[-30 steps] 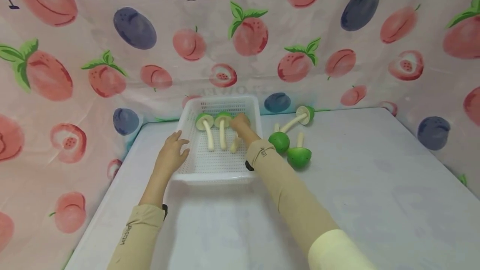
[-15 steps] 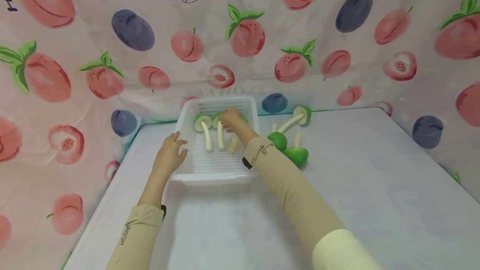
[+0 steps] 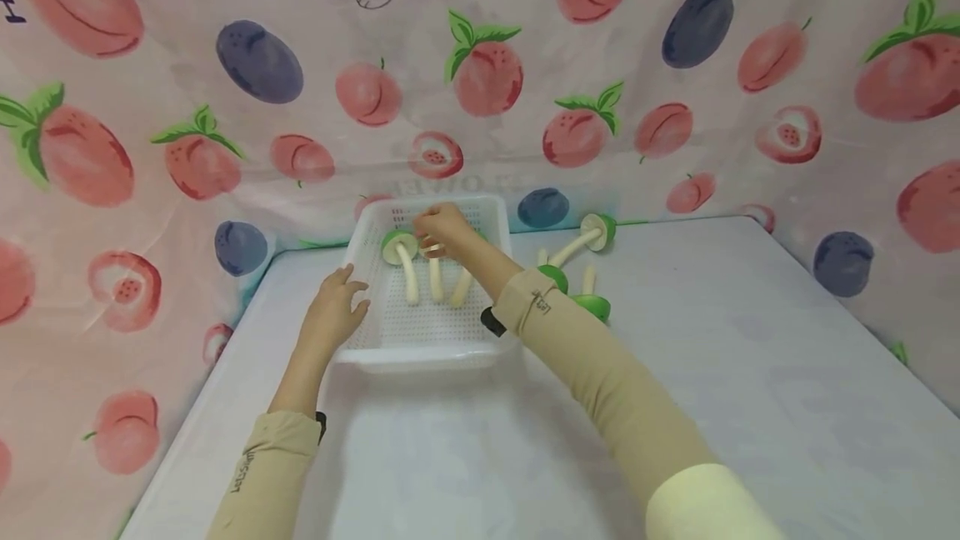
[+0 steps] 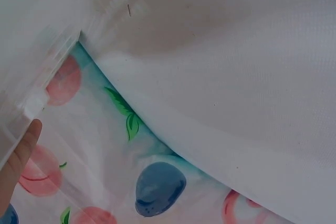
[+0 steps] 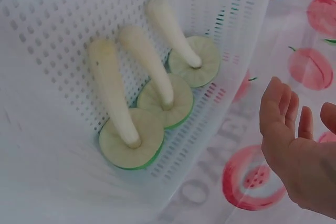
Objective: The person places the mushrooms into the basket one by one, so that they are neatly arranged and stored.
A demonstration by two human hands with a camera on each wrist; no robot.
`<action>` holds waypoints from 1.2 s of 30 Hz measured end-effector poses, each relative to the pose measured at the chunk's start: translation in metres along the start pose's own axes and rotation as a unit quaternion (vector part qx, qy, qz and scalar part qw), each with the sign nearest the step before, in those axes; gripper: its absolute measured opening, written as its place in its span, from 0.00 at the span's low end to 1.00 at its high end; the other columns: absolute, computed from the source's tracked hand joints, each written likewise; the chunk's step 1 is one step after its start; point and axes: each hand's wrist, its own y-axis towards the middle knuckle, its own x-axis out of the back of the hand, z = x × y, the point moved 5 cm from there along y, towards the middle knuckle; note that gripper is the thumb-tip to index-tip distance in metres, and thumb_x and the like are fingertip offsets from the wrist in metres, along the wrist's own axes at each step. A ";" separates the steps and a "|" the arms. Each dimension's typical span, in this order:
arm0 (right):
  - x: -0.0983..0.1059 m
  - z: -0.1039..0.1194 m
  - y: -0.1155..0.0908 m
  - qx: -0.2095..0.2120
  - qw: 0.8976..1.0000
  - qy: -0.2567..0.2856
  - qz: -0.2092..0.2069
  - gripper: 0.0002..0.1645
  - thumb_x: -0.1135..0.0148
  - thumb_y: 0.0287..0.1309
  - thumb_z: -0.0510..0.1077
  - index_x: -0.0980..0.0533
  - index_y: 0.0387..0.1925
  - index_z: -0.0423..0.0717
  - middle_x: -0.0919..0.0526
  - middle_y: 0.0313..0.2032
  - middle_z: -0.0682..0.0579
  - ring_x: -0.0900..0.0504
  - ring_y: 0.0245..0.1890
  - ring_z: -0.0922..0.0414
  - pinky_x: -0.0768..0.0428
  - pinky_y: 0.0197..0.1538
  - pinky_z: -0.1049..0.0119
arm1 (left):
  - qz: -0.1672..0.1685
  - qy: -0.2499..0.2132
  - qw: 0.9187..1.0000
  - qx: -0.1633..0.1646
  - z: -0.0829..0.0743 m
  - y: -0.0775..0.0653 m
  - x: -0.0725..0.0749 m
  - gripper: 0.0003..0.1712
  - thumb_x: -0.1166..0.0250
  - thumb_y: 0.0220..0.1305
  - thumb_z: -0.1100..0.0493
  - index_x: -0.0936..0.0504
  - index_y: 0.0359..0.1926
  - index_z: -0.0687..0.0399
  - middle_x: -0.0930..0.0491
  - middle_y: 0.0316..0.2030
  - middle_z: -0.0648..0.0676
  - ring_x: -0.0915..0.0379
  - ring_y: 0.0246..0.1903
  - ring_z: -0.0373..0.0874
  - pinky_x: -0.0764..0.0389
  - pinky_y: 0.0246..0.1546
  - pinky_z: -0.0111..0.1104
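Three toy mushrooms with green caps and pale stems lie in a row in a white perforated basket: the left mushroom, the middle mushroom and the right mushroom. Over the back of the basket hovers my right hand, covering most of the middle cap in the head view. In the right wrist view that hand has loosely bent fingers and holds nothing. My left hand is at the basket's left side, fingers spread; one fingertip meets or nearly meets the basket wall.
Right of the basket, more mushrooms lie on the white table: one at the back, one with its green cap partly behind my sleeve, and another nearer. A fruit-print cloth hangs behind.
My right hand has come away from the right mushroom and moved left and back over the basket. The left hand stays beside the basket. The head view has shifted slightly.
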 end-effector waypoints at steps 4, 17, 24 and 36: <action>0.000 0.004 -0.007 -0.014 0.999 0.033 0.003 0.19 0.46 0.64 0.40 0.30 0.55 0.36 0.25 0.57 0.36 0.21 0.43 0.49 0.21 0.57 0.54 | 0.002 -0.001 1.000 -0.002 -0.002 0.000 0.001 0.18 0.40 0.61 0.64 0.23 0.51 0.70 0.41 0.66 0.71 0.48 0.67 0.68 0.40 0.65 0.58; 0.000 0.005 -0.031 -0.015 0.995 0.095 0.041 0.21 0.46 0.65 0.40 0.30 0.56 0.35 0.21 0.46 0.43 0.24 0.36 0.54 0.23 0.59 0.55 | 0.008 0.000 1.000 -0.003 -0.001 0.000 0.000 0.19 0.41 0.62 0.63 0.23 0.51 0.71 0.42 0.66 0.72 0.49 0.67 0.69 0.42 0.66 0.58; 0.008 0.006 -0.045 -0.006 0.993 0.111 0.051 0.20 0.46 0.65 0.42 0.29 0.56 0.38 0.23 0.37 0.48 0.22 0.36 0.54 0.23 0.59 0.53 | 0.006 -0.001 1.000 -0.003 -0.002 -0.001 0.001 0.18 0.41 0.62 0.64 0.24 0.51 0.71 0.42 0.66 0.72 0.49 0.67 0.69 0.41 0.65 0.58; 0.026 -0.001 -0.074 0.015 0.993 0.084 0.076 0.16 0.45 0.63 0.39 0.26 0.51 0.39 0.20 0.35 0.51 0.20 0.33 0.57 0.17 0.50 0.58 | 0.005 -0.006 1.000 -0.007 -0.002 0.000 -0.001 0.18 0.41 0.61 0.64 0.24 0.51 0.71 0.42 0.66 0.73 0.49 0.66 0.70 0.41 0.65 0.59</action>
